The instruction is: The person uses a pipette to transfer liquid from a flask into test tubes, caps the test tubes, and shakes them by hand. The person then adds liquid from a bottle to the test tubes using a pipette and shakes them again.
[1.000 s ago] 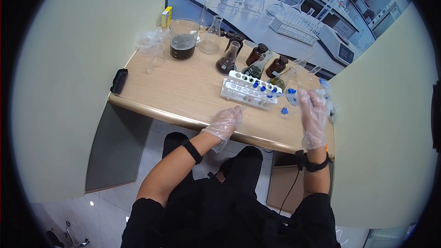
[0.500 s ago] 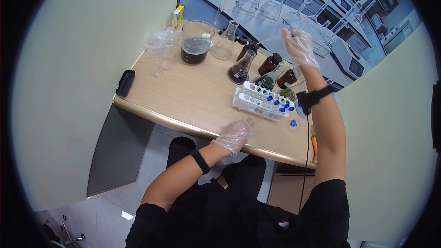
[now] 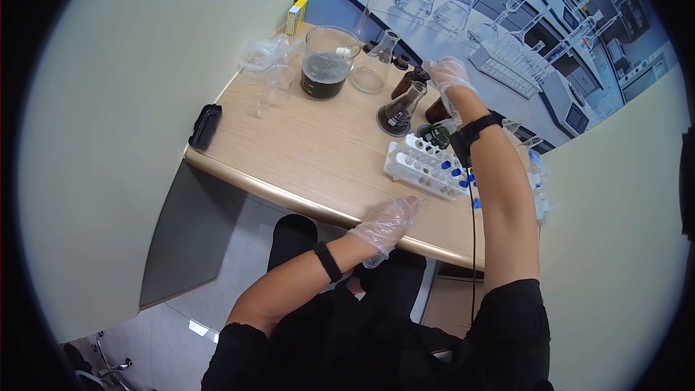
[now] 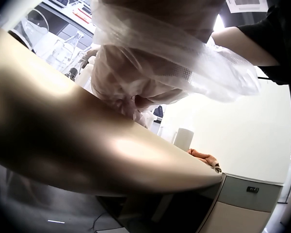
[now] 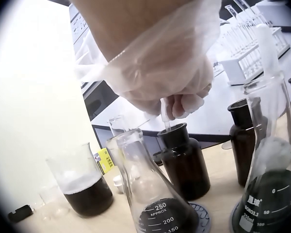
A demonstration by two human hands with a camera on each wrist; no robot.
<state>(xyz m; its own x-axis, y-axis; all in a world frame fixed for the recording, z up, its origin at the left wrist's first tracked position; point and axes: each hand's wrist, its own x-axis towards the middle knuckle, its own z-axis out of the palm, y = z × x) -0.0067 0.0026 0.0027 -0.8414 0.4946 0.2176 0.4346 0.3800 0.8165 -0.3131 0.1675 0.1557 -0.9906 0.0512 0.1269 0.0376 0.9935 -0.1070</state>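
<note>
Nearest me I have the left hand (image 3: 387, 223) at the table's (image 3: 318, 152) front edge, fingers curled, apparently round a clear tube (image 3: 423, 203). Beyond it stands the rack (image 3: 407, 162). Farther back, the right hand (image 3: 450, 76), much nearer the brown bottle (image 5: 186, 167), pinches a dropper (image 5: 165, 111); I see its long axis nearly upright at the bottle's mouth, tip depth unclear.
</note>
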